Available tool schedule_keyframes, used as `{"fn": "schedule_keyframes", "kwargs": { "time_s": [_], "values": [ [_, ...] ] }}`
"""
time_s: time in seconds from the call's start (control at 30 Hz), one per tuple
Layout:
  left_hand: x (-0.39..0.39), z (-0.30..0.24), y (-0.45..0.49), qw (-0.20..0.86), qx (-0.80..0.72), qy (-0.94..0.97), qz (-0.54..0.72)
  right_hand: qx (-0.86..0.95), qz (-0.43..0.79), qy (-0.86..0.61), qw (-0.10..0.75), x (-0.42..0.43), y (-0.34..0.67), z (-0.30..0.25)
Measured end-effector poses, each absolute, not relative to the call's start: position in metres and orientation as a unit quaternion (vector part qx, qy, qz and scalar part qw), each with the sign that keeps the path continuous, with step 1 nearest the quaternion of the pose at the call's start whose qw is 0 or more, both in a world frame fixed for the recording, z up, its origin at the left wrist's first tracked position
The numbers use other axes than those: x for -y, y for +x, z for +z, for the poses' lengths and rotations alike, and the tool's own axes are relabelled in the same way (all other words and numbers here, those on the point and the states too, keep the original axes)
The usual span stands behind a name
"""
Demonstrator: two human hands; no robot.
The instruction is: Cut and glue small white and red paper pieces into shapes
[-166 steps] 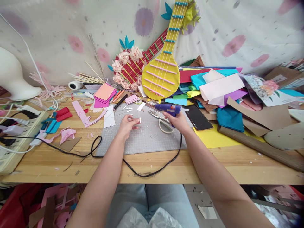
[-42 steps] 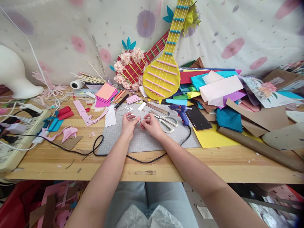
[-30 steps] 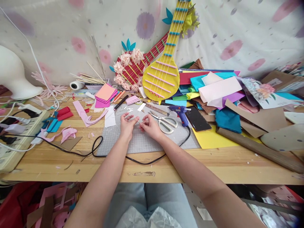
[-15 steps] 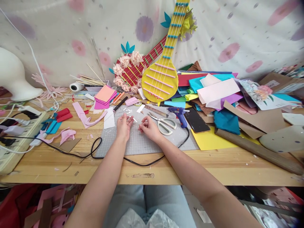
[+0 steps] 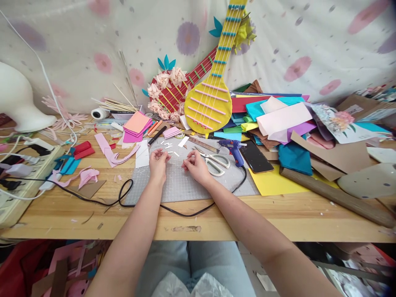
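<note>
Print on the dark box (image 5: 125,112) under the skewers and on the label of the brown carton (image 5: 355,105), far off toward 2 o'clock, is too small to read. Reading the clock from the right hand (image 5: 194,166), the left hand (image 5: 158,166) lies at 9 o'clock; half a second ago it was a little nearer, its fingers more spread. Now those fingers are loosely curled, thumb near forefinger, and I cannot tell whether they grip anything. The right hand's thumb and forefinger are pinched nearly together, beside a thin pale strand (image 5: 177,160); whether they hold it I cannot tell. Small white bits (image 5: 168,144) lie on the grey mat (image 5: 182,187) at 10 o'clock, just beyond the left fingertips. The blue glue gun (image 5: 234,151), in the right hand in the oldest frame, now rests between 2 and 3 o'clock, with white-handled scissors (image 5: 218,162) nearer at 3 and a ruler (image 5: 204,144) at 1. Bare grid shows between the hands and on to the mat's front edge at 6 o'clock; past that edge the black cord (image 5: 185,215) bows across the wooden table (image 5: 216,231), short of its front edge.
</note>
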State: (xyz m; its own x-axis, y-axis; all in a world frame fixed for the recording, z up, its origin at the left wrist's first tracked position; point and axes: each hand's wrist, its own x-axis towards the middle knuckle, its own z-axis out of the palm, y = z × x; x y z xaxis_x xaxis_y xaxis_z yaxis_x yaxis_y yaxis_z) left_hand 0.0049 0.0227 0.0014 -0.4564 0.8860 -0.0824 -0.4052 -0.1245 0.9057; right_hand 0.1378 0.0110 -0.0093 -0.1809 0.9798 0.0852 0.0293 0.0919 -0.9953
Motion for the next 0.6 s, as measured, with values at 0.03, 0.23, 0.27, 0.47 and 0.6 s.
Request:
{"fn": "schedule_keyframes", "kwargs": {
  "time_s": [0.03, 0.23, 0.27, 0.47, 0.6],
  "values": [
    [-0.022, 0.001, 0.005, 0.451, -0.495, 0.268, 0.692, 0.559, 0.51, -0.442, 0.481, -0.012, 0.139, -0.01],
    [-0.009, -0.003, 0.024, 0.493, -0.517, 0.445, 0.54, 0.509, 0.529, -0.444, 0.515, -0.018, 0.139, -0.017],
    [-0.007, -0.003, 0.027, 0.5, -0.507, 0.459, 0.532, 0.508, 0.533, -0.443, 0.512, -0.017, 0.138, -0.018],
    [-0.008, 0.001, 0.025, 0.471, -0.512, 0.419, 0.584, 0.608, 0.456, -0.488, 0.429, -0.014, 0.14, -0.011],
    [-0.015, -0.001, 0.014, 0.421, -0.523, 0.449, 0.589, 0.695, 0.251, -0.558, 0.379, -0.018, 0.162, 0.016]
  ]
}}
